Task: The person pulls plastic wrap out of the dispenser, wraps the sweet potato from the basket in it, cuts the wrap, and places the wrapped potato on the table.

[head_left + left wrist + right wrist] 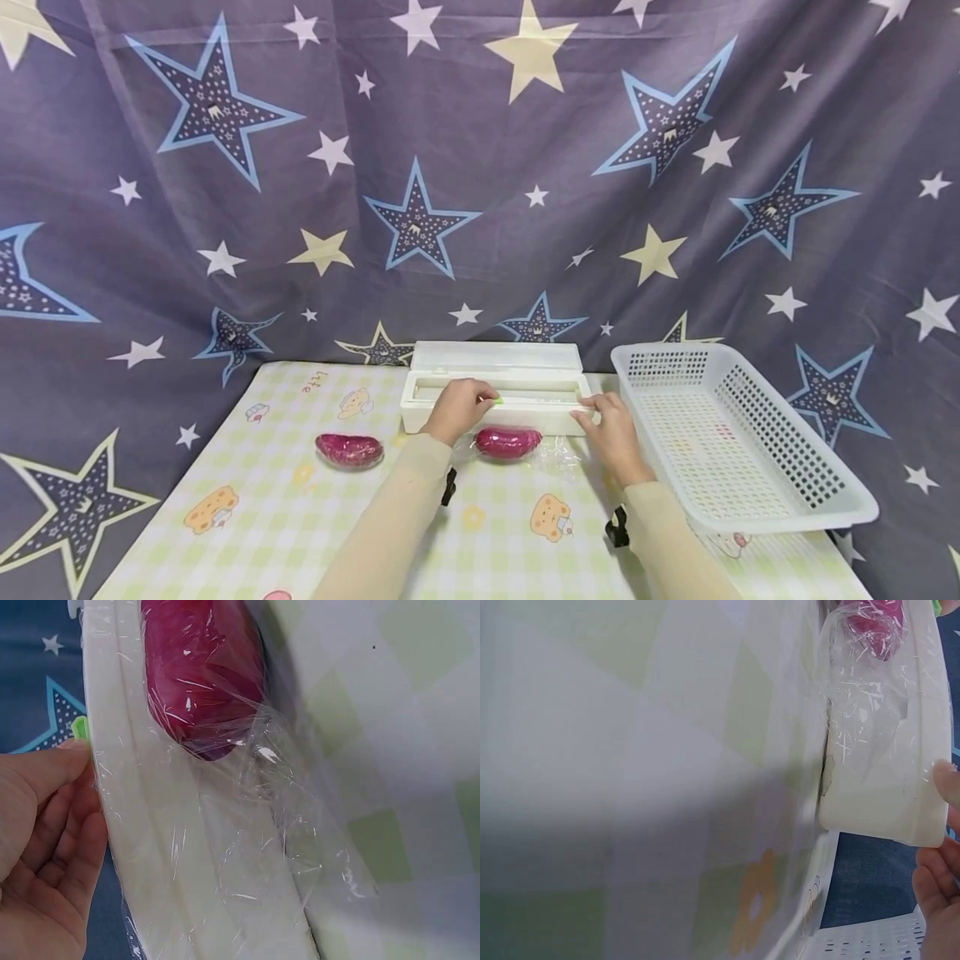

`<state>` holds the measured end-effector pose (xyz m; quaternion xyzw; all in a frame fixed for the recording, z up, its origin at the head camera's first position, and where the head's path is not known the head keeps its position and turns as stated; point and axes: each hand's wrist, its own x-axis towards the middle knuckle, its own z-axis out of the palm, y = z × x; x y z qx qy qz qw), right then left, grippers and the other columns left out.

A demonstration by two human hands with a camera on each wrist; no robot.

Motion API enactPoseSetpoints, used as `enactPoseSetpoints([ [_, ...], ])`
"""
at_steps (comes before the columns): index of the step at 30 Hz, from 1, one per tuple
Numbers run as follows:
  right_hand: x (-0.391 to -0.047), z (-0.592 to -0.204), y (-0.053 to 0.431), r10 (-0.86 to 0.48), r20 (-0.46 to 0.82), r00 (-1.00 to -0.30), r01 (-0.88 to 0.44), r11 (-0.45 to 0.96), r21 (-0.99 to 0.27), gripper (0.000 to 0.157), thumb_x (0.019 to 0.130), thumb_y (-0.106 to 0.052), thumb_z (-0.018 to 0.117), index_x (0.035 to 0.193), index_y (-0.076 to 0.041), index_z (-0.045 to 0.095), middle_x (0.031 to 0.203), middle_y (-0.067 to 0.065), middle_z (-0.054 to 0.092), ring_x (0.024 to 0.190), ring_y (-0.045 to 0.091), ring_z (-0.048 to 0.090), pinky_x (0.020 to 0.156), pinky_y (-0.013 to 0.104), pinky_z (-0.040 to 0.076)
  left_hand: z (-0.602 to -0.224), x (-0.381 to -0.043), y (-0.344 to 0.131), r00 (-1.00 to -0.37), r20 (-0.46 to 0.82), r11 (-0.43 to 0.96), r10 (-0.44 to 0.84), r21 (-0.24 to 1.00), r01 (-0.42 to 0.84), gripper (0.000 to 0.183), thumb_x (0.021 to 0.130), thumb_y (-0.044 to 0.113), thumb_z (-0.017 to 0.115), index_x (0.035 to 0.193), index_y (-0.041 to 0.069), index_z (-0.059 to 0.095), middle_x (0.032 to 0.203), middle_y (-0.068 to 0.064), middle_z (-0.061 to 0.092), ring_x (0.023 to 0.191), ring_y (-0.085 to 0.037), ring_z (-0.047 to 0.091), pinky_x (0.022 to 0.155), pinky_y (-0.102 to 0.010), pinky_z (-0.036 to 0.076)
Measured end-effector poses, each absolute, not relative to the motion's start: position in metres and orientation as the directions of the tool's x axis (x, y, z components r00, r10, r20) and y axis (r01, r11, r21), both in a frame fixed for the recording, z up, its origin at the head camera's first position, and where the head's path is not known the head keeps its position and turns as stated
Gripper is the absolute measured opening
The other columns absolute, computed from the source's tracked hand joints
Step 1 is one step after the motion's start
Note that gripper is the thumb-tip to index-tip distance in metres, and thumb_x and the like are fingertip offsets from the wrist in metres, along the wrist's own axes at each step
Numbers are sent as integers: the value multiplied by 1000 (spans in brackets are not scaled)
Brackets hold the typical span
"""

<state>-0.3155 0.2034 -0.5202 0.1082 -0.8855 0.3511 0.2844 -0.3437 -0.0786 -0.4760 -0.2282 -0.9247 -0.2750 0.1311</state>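
Observation:
A white cling film dispenser box [417, 418] lies across the table with its lid [495, 357] tipped back. At its front edge my left hand [457, 412] pinches a small green slide cutter [81, 729] between thumb and index finger. My right hand [613, 435] grips the box's right front corner, the thumb on the front wall. Just before the box is a purple-red sweet potato [507, 442] covered in clear film [557, 455], which drapes over the box front [870, 742]. A second film-wrapped sweet potato [349, 451] lies further left.
A white perforated plastic basket [813, 433] stands to the right, close beside my right forearm. The checked tablecloth [277, 483] has printed cartoon figures. Behind the table hangs a dark curtain [450, 125] with stars.

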Motion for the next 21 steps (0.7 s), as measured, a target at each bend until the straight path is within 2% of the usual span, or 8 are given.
enactPoseSetpoints([
  [14,-316,-520,203,7,574,-819,-391,726,-566,27,81,-9,84,101,4,71,99,15,62,92,35,62,89,48,53,-472,-343,-56,-877,320,744,359,469,476,9,91,10,75,96,14,81,97,0,75,85,-15,69,77,-29,56],
  [21,-315,-519,203,16,561,-827,-376,726,-575,27,81,-9,84,101,4,71,100,15,62,93,35,62,90,48,52,-470,-342,-41,-859,343,745,380,437,504,8,90,10,75,95,13,81,95,0,76,83,-14,69,76,-28,56],
])
